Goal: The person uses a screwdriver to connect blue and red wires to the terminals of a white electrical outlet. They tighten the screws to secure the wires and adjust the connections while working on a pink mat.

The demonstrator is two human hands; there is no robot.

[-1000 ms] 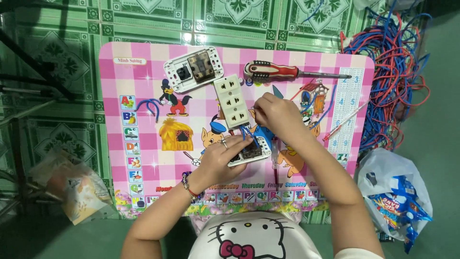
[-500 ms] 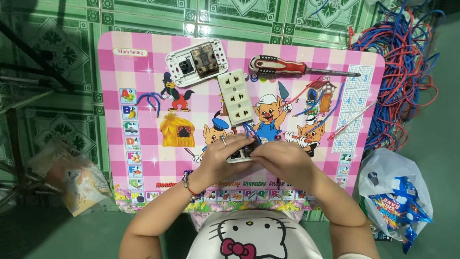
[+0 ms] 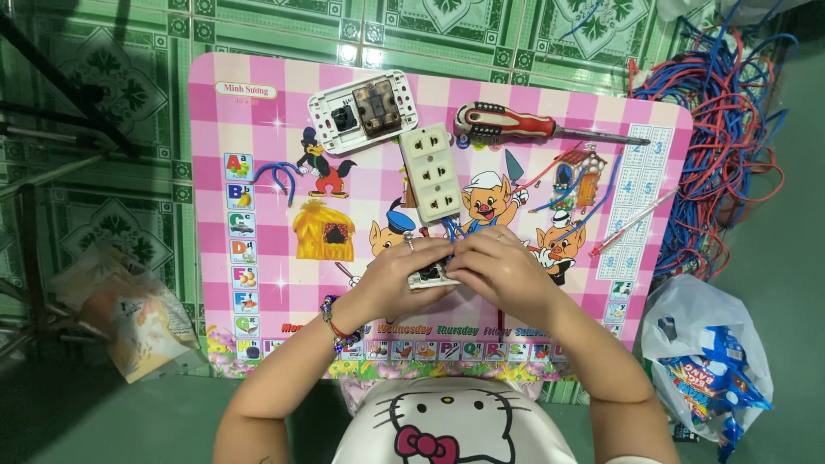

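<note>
Head view, looking straight down on a small pink checked table (image 3: 258, 155) with cartoon prints.

Both hands meet at the near middle of the table. I see the left hand (image 3: 397, 273) and the right hand (image 3: 497, 268) closed together around a small white electrical fitting (image 3: 432, 277); fingers of both wrap it, so only a sliver of its face shows between them. It sits low over the tabletop; I cannot tell whether it rests on the surface. Short blue wires (image 3: 450, 228) rise from the fingers toward the far side.

Just beyond the hands lies a cream three-outlet socket strip (image 3: 430, 174), lengthwise away from me. Beside it, further left, a white switch plate (image 3: 363, 111) with a dark insert. To the right of the strip, a red-handled screwdriver (image 3: 524, 128) lies crosswise, tip pointing right.

Off the table's right edge: a tangle of red and blue wire (image 3: 730, 112) on the green tiled floor, and a plastic bag (image 3: 700, 352) nearer me. A crumpled packet (image 3: 129, 318) lies left.
</note>
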